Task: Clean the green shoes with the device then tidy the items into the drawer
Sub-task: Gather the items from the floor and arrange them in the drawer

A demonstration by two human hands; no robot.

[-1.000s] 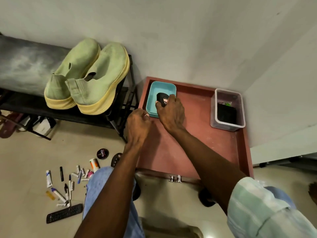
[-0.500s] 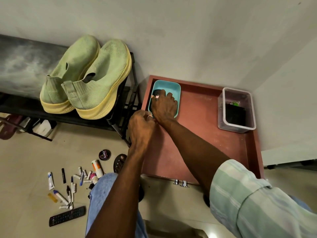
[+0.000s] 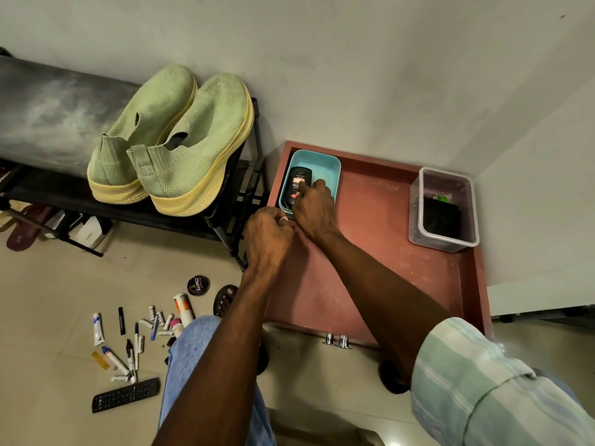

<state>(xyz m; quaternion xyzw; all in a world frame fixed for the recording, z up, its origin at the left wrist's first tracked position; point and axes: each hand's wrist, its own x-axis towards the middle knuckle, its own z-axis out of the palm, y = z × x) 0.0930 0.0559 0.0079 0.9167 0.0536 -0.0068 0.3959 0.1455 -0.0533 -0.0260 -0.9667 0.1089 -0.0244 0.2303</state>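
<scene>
Since the earlier frames the right hand [image 3: 314,209] has slid back toward the near end of the blue tray [image 3: 325,165], so the black device [image 3: 297,185] it covered a moment ago now shows most of its labelled top. Its fingers [image 3: 317,185] are bent over the device's near end, fingertips on the label; I judge this a settling touch that seats it flat against the tray's left wall, though whether it grips or only presses I cannot tell.

Left hand [image 3: 269,236] sits at the drawer's [image 3: 370,239] left rim, just beside the tray's near corner. Its fingers are curled tight, and a small pale bit shows at the knuckles; what it holds, if anything, I cannot tell. Placed there, it likely steadies the tray or the drawer while the other hand works.

Green shoes [image 3: 170,140] stand side by side on the black rack [image 3: 225,217], heels toward the camera, well apart from both hands, which suggests the cleaning part is over and tidying is under way. At the drawer's far right a clear box [image 3: 442,210] holds something dark.

On the floor to the left, tubes and pens [image 3: 135,336], a round tin [image 3: 198,285] and a remote [image 3: 126,395] lie scattered, not yet put away. Much of the tidying looks undone.
</scene>
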